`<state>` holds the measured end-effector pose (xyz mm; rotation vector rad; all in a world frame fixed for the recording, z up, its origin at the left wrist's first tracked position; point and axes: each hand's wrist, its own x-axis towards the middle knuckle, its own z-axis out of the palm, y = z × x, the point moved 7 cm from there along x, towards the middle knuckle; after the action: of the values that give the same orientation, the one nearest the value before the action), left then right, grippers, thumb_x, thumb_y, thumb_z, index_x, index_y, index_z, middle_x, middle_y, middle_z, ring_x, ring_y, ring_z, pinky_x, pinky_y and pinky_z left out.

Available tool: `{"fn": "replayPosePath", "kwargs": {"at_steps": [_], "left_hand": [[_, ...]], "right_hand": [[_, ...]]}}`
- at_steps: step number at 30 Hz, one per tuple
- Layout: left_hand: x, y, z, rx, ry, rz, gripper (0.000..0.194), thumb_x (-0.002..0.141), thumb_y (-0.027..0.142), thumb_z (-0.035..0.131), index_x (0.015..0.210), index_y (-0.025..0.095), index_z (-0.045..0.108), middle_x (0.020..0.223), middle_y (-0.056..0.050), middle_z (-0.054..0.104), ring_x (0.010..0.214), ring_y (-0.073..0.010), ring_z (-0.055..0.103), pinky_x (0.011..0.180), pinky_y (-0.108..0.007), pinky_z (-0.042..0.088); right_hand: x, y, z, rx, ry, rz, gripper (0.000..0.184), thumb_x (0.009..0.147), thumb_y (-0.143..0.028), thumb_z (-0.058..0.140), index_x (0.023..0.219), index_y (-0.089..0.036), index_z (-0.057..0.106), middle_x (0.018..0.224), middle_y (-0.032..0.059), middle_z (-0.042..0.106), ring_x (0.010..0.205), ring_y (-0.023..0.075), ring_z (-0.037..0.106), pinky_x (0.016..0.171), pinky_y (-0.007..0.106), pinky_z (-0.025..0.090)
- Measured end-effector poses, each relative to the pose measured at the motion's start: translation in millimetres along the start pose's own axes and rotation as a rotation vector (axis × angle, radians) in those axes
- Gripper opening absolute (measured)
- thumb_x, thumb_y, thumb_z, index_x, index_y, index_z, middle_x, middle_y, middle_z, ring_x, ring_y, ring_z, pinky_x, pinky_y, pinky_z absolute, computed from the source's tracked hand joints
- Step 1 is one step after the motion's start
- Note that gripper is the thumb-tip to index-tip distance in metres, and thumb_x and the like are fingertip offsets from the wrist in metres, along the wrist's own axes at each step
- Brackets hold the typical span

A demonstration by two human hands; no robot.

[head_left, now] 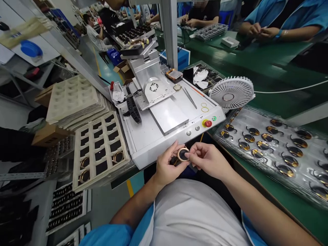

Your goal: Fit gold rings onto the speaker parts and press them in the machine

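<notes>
Cream foam tray [102, 178] is lying at left while the left hand [167, 165] and right hand [208, 160] are closing their fingers [186, 155] firmly on the edge of a gold-rimmed black disc [182, 154], just before the white machine [164, 150]. Gold parts [268, 138] are sitting in a clear plastic tray [243, 153] at right.

Assembly factory, green workbenches [258, 58] (co-workers [284, 17] alongside)

Beyond the hands [205, 159], a green-topped table [256, 58] is stretching away rightward, and a teal floor [107, 73] with a yellow line [97, 59] is running past leftward.
</notes>
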<state>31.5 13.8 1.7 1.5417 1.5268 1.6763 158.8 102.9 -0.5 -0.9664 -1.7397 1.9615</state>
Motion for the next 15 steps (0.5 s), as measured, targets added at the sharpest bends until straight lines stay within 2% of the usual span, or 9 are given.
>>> {"fn": "replayPosePath", "kwargs": {"at_steps": [3, 7, 10, 13, 15], "left_hand": [[1.4, 0.8, 0.7, 0.018, 0.0, -0.003, 0.085, 0.078, 0.014, 0.085, 0.153, 0.026, 0.049, 0.129, -0.013, 0.076, 0.11, -0.0247, 0.077, 0.096, -0.036, 0.065], [1.8, -0.1, -0.4, 0.05, 0.002, -0.024, 0.082, 0.078, 0.014, 0.085, 0.152, 0.025, 0.051, 0.128, -0.013, 0.076, 0.11, -0.0259, 0.077, 0.098, -0.038, 0.065], [-0.1, -1.9, 0.7, 0.05, 0.004, -0.033, 0.08, 0.078, 0.013, 0.085, 0.15, 0.026, 0.053, 0.127, -0.012, 0.077, 0.109, -0.0253, 0.077, 0.097, -0.037, 0.065], [-3.4, -5.5, 6.0, 0.045, -0.008, -0.054, 0.077, 0.078, 0.014, 0.085, 0.148, 0.025, 0.055, 0.125, -0.012, 0.077, 0.106, -0.0252, 0.078, 0.095, -0.037, 0.066], [-3.9, -6.2, 13.4, 0.053, -0.072, -0.037, 0.078, 0.078, 0.015, 0.085, 0.149, 0.026, 0.055, 0.13, -0.012, 0.075, 0.109, -0.026, 0.077, 0.099, -0.04, 0.065]], "right_hand": [[1.6, -0.6, -1.9, -0.057, 0.036, -0.029, 0.031, 0.083, -0.045, 0.076, 0.074, -0.02, 0.059, 0.058, 0.0005, 0.065, 0.046, 0.012, 0.053, 0.044, 0.021, 0.039], [3.0, -0.5, -3.1, -0.031, 0.048, -0.024, 0.029, 0.081, -0.041, 0.076, 0.072, -0.021, 0.058, 0.057, -0.0001, 0.064, 0.046, 0.0117, 0.05, 0.044, 0.022, 0.038], [4.1, -0.4, -2.9, -0.025, 0.109, -0.053, 0.029, 0.079, -0.04, 0.079, 0.075, -0.021, 0.058, 0.059, -0.0015, 0.061, 0.05, 0.0118, 0.051, 0.046, 0.022, 0.039], [5.2, 8.1, -0.6, 0.038, 0.077, -0.019, 0.037, 0.078, -0.052, 0.079, 0.083, -0.021, 0.059, 0.063, -0.0017, 0.061, 0.05, 0.0123, 0.051, 0.044, 0.022, 0.041], [-1.4, 17.4, -10.0, 0.066, 0.03, 0.022, 0.046, 0.078, -0.063, 0.077, 0.082, -0.021, 0.058, 0.063, -0.0014, 0.06, 0.048, 0.013, 0.05, 0.043, 0.023, 0.041]]}}
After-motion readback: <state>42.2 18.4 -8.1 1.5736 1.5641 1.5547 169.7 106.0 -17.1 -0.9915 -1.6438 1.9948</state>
